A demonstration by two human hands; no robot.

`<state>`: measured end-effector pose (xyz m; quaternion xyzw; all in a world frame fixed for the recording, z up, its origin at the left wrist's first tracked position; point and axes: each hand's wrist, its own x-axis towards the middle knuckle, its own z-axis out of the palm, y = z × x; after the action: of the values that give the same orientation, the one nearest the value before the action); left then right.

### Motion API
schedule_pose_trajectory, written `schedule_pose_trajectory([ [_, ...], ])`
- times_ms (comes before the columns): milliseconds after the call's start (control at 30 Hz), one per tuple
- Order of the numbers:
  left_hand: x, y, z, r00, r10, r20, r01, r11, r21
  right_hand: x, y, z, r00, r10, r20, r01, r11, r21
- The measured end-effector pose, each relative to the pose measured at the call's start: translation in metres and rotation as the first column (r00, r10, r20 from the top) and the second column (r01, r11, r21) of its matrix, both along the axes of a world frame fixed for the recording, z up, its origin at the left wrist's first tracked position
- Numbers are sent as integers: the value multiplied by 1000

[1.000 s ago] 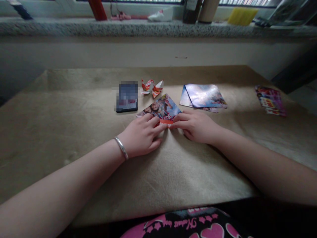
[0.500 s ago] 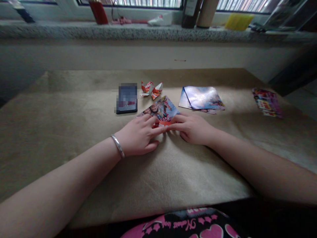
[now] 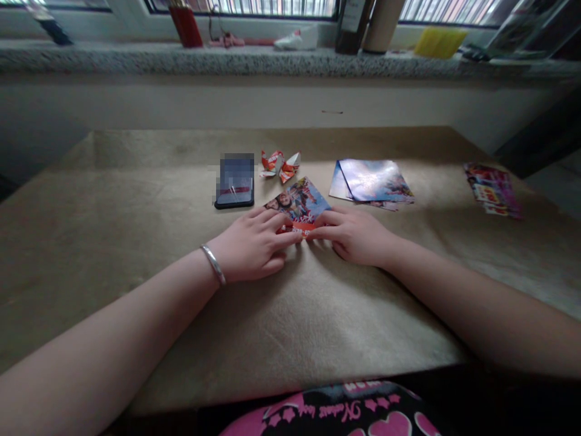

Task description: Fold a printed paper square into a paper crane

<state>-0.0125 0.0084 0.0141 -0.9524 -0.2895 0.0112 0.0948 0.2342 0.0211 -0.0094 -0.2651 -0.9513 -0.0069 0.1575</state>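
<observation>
A printed glossy paper (image 3: 303, 200), folded to a point at its far side, lies on the table between my hands. My left hand (image 3: 258, 242), with a silver bangle at the wrist, rests palm-down on the paper's near left part, fingers stretched out. On the near right part presses my right hand (image 3: 356, 236), its index finger extended along the near edge and its thumb lower on the tabletop. Both index fingertips almost meet at the middle of that edge. The palms and fingers cover the paper's near corners.
Behind the paper stands a small red-and-white folded paper piece (image 3: 280, 166), beside a phone (image 3: 235, 181). Glossy printed sheets (image 3: 374, 180) lie to the right, with more printed papers (image 3: 492, 191) at far right. A stone windowsill (image 3: 254, 63) holds bottles and small items.
My left hand has slid slightly left and back along the paper's near edge, away from the right fingertip. The right hand stays almost in place. The whole view has shifted slightly.
</observation>
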Motion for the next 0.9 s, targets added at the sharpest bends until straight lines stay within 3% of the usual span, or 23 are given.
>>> schedule_pose_trajectory([
  [267, -6, 4, 6, 998, -15, 57, 20, 995, -94, 0, -1, -1, 1000, -22, 8, 22, 1000, -21],
  [533, -13, 3, 22, 999, -50, 8, 51, 995, -91, 2, 0, -3, 1000, -22, 9, 22, 1000, -3],
  [900, -18, 4, 28, 1000, 16, -2, -16, 976, -215, 3, 0, -3, 1000, -13, -4, 13, 1000, -9],
])
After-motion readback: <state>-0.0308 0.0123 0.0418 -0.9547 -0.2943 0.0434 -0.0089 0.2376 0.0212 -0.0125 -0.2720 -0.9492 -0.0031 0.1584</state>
